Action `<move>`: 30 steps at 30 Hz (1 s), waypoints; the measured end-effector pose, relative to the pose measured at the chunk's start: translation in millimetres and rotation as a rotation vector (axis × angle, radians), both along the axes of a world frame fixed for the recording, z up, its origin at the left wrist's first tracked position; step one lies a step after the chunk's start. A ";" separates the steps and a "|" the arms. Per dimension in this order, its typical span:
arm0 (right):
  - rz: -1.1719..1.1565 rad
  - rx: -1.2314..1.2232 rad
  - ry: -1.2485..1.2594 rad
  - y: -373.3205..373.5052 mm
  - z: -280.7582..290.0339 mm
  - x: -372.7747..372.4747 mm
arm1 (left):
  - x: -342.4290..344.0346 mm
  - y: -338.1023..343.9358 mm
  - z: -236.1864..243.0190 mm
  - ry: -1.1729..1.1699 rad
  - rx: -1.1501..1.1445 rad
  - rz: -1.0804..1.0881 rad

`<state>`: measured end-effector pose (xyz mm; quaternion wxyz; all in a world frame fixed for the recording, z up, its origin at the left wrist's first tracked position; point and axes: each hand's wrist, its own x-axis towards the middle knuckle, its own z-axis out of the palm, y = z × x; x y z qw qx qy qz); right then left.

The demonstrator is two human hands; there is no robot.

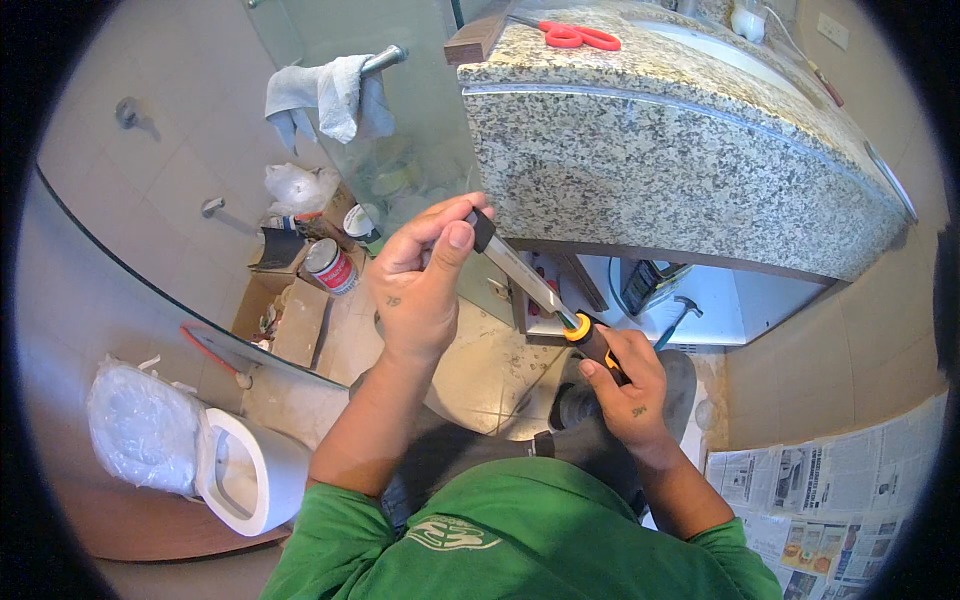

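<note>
A chisel (pixel 527 280) with a flat metal blade and a black-and-yellow handle slants across in front of me. My right hand (pixel 633 388) is wrapped round its handle. My left hand (pixel 418 285) pinches the black cap at the blade's far end between thumb and fingers. Beyond the chisel is the speckled granite front (pixel 620 175) of a vanity. In the cabinet below it, a hammer (pixel 683 318) and a black device (pixel 648 285) rest on the white shelf.
Red-handled scissors (pixel 570 36) lie on the countertop. A grey towel (pixel 335 95) hangs on the glass door's bar. At the left are a toilet (pixel 250 475), a cardboard box (pixel 300 322) and a paint can (pixel 330 266). Newspaper (pixel 830 490) covers a surface at the lower right.
</note>
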<state>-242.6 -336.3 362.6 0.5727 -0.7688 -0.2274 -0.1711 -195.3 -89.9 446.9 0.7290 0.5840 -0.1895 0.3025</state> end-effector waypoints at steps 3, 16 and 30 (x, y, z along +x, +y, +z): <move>0.017 -0.016 0.002 4.0 -1.0 1.5 | -1.1 -2.4 -9.1 -0.045 -0.015 0.047; -0.175 -0.271 -0.235 -41.4 145.5 53.6 | -23.1 27.3 -51.1 0.285 0.191 0.022; -0.493 -0.946 -0.224 -10.6 288.2 215.3 | -103.0 59.9 -359.5 1.077 0.380 -0.104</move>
